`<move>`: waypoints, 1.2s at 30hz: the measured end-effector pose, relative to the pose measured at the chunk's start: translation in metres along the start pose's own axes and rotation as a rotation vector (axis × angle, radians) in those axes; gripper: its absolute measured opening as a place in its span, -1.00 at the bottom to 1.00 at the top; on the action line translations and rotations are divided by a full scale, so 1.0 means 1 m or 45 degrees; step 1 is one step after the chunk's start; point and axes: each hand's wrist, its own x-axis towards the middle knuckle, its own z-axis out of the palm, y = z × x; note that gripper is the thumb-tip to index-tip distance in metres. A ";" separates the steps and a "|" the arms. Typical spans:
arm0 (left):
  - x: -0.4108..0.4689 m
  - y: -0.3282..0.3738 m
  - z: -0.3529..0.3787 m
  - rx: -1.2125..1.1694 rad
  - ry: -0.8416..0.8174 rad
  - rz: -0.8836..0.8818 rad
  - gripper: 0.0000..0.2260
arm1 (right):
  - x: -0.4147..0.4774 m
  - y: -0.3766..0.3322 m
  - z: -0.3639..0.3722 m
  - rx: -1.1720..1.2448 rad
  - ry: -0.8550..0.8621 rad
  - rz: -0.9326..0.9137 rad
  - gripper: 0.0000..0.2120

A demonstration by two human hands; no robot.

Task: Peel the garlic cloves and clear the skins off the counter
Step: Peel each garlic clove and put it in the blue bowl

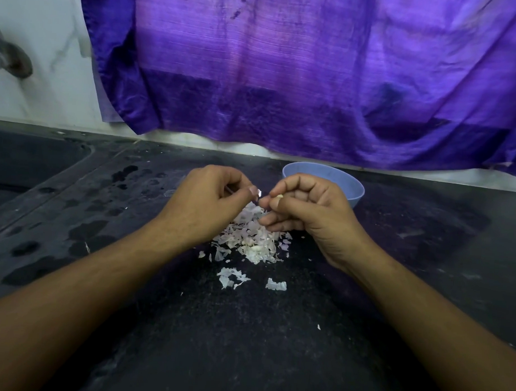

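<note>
My right hand (pixel 303 208) grips a small pale garlic clove (pixel 279 197) between thumb and curled fingers. Just left of it, my left hand (pixel 204 202) pinches a thin flake of skin (pixel 259 193) at its fingertips, a small gap away from the clove. Both hands hover above a heap of white garlic skins (pixel 252 239) on the dark counter (pixel 246 341). A few loose skin pieces (pixel 233 278) lie nearer to me. At least one pale clove (pixel 253 249) sits in the heap.
A light blue bowl (pixel 348 181) stands behind my right hand; its inside is mostly hidden. A purple cloth (pixel 313 80) hangs over the back wall. At the far left are a sink basin (pixel 27 164) and a tap (pixel 10 58). Wet patches mark the counter's left part.
</note>
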 end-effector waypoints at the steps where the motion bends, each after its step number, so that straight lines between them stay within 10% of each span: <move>1: 0.000 0.000 0.000 -0.002 -0.002 0.000 -0.85 | 0.000 0.000 0.000 -0.001 -0.005 -0.009 -0.91; 20: 0.001 -0.001 -0.001 0.006 0.040 -0.034 -0.80 | 0.012 -0.009 -0.034 -0.453 0.402 -0.456 -0.91; 36: 0.000 0.002 0.000 0.078 -0.055 -0.046 -0.90 | 0.025 0.014 -0.092 -1.176 0.673 -0.375 -0.88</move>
